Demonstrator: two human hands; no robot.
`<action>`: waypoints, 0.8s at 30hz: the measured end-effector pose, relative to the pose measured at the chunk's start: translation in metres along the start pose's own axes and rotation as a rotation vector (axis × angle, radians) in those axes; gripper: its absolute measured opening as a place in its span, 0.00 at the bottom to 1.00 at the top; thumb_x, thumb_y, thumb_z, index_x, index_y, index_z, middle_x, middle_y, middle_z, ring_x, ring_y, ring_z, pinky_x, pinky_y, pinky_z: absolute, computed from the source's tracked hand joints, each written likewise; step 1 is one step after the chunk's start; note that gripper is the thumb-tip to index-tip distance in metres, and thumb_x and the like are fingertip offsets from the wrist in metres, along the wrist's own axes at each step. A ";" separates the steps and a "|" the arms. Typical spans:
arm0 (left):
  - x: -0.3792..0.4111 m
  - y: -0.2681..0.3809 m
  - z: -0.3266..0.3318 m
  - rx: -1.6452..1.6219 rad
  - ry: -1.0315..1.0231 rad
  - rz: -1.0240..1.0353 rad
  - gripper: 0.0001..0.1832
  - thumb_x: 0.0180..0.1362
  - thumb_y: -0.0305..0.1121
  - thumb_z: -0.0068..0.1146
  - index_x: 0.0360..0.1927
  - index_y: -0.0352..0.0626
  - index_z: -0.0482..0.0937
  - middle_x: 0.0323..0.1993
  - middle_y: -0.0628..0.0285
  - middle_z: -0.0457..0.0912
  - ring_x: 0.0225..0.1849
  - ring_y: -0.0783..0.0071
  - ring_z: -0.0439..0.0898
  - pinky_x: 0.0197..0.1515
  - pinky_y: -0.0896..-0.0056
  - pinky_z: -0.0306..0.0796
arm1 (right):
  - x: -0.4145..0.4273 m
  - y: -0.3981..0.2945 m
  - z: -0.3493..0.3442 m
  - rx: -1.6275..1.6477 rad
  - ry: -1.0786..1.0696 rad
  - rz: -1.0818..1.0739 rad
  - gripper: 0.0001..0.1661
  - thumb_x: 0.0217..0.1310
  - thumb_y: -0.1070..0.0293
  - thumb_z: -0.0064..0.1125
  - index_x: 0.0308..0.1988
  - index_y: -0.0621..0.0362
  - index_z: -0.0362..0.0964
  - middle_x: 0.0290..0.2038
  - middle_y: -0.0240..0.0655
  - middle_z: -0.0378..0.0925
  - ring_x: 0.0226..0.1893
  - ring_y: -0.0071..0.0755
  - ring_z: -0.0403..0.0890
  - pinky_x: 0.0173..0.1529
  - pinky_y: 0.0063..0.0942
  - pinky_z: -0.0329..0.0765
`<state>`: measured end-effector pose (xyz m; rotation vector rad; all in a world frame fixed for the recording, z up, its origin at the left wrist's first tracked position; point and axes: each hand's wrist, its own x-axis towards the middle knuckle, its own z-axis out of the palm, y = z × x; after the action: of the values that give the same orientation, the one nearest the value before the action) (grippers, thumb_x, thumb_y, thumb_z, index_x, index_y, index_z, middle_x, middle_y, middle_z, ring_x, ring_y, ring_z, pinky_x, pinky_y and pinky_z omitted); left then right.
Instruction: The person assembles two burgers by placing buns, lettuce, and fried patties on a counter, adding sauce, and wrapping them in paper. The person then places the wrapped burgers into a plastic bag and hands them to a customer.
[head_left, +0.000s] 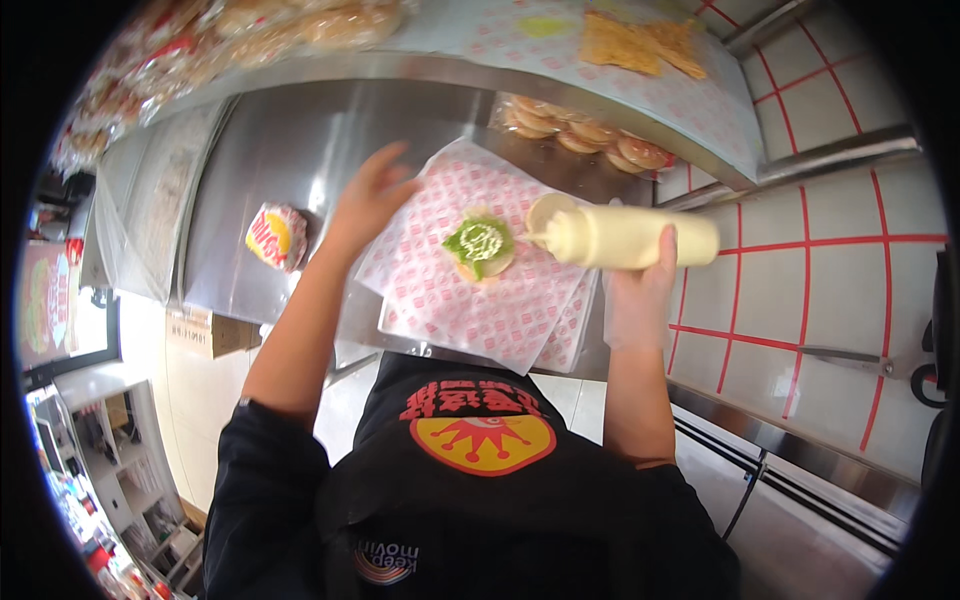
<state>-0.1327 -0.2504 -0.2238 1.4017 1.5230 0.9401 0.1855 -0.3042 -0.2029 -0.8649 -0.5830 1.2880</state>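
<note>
My right hand (651, 281), in a clear plastic glove, grips a squeeze bottle of pale yellow sauce (634, 238) that lies nearly level, its nozzle pointing left. Below the bottle's nozzle end a bun piece (546, 213) shows in part. On the printed wrapping papers (442, 311) sits a bun half (497, 267) with shredded lettuce (454, 244) and a swirl of pale sauce (481, 241) on top. My left hand (380, 186), bare and slightly blurred, is over the papers' left edge with fingers apart, holding nothing. A wrapped burger (277, 236) rests on the steel counter (259, 154) beside my left forearm.
Bagged buns (585, 135) lie at the back of the counter under a raised shelf (420, 69). That shelf bears more bagged bread (330, 30) and flat golden-brown food pieces (637, 45). Scissors (885, 365) are by the tiled wall at right. A cardboard box (201, 332) is at left.
</note>
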 end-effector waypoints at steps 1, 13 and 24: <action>-0.008 -0.041 -0.010 0.141 0.118 -0.109 0.31 0.49 0.39 0.64 0.56 0.41 0.68 0.50 0.53 0.75 0.51 0.62 0.75 0.50 0.67 0.69 | -0.002 -0.002 -0.013 0.118 0.029 0.052 0.28 0.68 0.54 0.35 0.56 0.65 0.55 0.56 0.47 0.64 0.57 0.45 0.66 0.64 0.41 0.60; -0.067 -0.137 0.013 0.220 0.137 -0.437 0.22 0.46 0.40 0.64 0.41 0.35 0.78 0.22 0.61 0.78 0.25 0.72 0.76 0.31 0.71 0.70 | 0.025 -0.025 -0.099 1.534 0.461 0.714 0.21 0.50 0.67 0.60 0.44 0.65 0.69 0.43 0.44 0.67 0.48 0.43 0.71 0.47 0.32 0.80; -0.073 -0.149 -0.002 0.325 0.248 -0.440 0.11 0.50 0.36 0.58 0.24 0.37 0.77 0.15 0.66 0.74 0.18 0.81 0.71 0.20 0.75 0.64 | 0.020 -0.036 -0.097 1.821 0.410 0.565 0.34 0.56 0.70 0.53 0.61 0.58 0.49 0.51 0.45 0.64 0.50 0.42 0.74 0.50 0.36 0.77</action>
<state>-0.1873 -0.3365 -0.3545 1.1156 2.1382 0.6268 0.2870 -0.3075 -0.2302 0.3378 1.1830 1.4393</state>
